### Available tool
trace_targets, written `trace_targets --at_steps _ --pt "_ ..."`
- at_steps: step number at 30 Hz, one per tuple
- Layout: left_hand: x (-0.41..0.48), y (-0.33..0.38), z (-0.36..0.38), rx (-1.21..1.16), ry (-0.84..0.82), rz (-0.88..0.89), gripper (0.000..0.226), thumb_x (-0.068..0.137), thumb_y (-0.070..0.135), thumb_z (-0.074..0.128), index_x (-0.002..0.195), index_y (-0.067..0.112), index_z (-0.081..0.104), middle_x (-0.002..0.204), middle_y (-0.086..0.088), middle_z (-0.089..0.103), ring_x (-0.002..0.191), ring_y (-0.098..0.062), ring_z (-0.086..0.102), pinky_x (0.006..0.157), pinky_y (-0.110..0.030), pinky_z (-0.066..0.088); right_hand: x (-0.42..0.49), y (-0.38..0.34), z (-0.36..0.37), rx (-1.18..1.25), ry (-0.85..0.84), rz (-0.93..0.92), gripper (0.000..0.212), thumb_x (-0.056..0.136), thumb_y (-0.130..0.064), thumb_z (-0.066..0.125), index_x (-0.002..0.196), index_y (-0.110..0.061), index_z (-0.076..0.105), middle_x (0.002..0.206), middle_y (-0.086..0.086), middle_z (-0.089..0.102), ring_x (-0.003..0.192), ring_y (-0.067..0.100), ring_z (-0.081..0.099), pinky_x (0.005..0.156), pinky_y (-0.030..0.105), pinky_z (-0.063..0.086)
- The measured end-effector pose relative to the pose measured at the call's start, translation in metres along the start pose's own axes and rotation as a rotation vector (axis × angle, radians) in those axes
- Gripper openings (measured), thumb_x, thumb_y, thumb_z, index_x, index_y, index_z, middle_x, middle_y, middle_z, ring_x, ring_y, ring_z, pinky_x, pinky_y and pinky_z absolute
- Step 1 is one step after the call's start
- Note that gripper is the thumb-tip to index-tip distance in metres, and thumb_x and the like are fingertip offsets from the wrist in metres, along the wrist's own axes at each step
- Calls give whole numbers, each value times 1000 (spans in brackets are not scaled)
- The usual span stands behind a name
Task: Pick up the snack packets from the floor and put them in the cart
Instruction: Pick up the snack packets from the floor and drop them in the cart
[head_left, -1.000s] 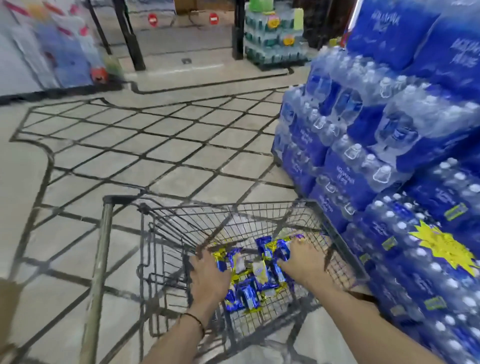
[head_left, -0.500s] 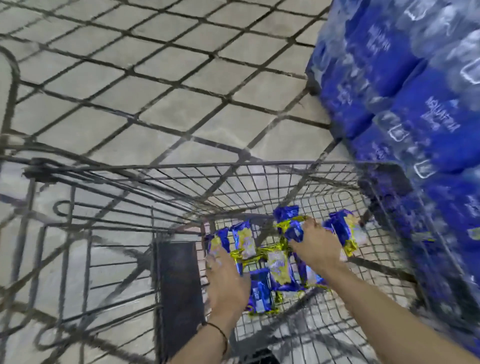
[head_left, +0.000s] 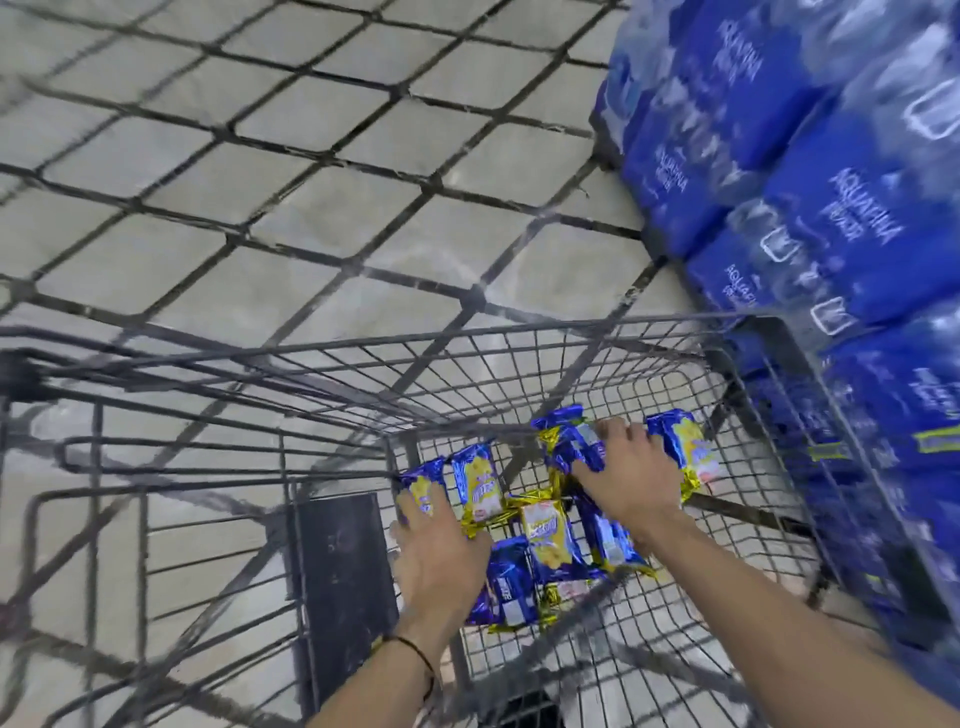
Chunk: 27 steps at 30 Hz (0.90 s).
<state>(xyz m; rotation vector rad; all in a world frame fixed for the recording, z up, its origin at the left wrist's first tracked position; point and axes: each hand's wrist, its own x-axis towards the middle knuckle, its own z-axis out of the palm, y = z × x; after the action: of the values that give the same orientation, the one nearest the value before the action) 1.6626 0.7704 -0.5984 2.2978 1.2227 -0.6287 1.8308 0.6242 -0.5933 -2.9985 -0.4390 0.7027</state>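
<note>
You're reaching into cart (head_left: 519, 364), settling packets (head_left: 550, 535) low so none's spilling; left grip (head_left: 441, 556) spread flat, right grip (head_left: 631, 480) curling, can't tell if pinching.

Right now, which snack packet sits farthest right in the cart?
The packet just right of the right hand; all others lie left of it.
</note>
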Motion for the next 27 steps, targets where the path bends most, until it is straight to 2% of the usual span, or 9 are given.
trace_targets --at_steps 4,8,13,17,20,22,25,27 --pt "-18 19 -52 44 -10 97 78 83 59 62 145 23 31 153 -13 21 133 -39 35 98 -49 46 -36 15 -48 16 44 72 63 83 -57 56 127 -14 41 128 10 52 120 33 48 87 45 49" --pt "-56 46 -107 142 -4 318 83 82 56 61 150 24 28 158 -15 19 141 -37 30 109 -49 38 -100 45 -107 47 137 149 64 83 -56 57 129 -14 42 126 11 55 119 33 52 93 44 48" --pt "-133 69 -160 339 -43 702 78 80 58 60 145 21 36 151 -16 33 135 -36 38 107 -50 40 -229 99 -159 6 311 300 50 84 -52 53 121 -19 46 117 7 55 111 32 54 81 43 51" --pt "-216 102 -185 514 12 981 76 79 57 61 143 24 37 144 -12 39 129 -35 45 104 -48 42 -355 150 -172 37 330 483 58 85 -50 52 133 -19 41 127 7 50 120 31 47 87 44 49" --pt "-292 132 -181 642 61 1194 66 80 55 61 136 24 41 139 -11 45 123 -34 50 100 -44 42 -459 188 -163 98 335 628 63 85 -52 53 136 -19 38 130 6 48 122 31 46 88 43 48" --pt "-345 147 -166 689 42 1309 67 76 58 61 132 25 44 136 -8 45 121 -34 51 99 -45 43 -532 208 -148 147 349 723 52 86 -48 52 128 -18 43 127 7 49 119 31 48 88 42 47" --pt "-432 164 -132 773 -4 1479 71 76 58 65 134 25 43 130 -6 44 121 -33 48 97 -46 46 -639 234 -117 234 359 875 46 88 -45 50 126 -19 44 125 7 50 117 31 49 85 42 48" --pt "-493 166 -102 830 -14 1578 70 79 56 65 137 26 40 134 -6 43 126 -33 46 98 -48 45 -711 247 -92 273 372 974 45 88 -44 50 125 -18 45 124 9 52 116 32 51 85 42 48"
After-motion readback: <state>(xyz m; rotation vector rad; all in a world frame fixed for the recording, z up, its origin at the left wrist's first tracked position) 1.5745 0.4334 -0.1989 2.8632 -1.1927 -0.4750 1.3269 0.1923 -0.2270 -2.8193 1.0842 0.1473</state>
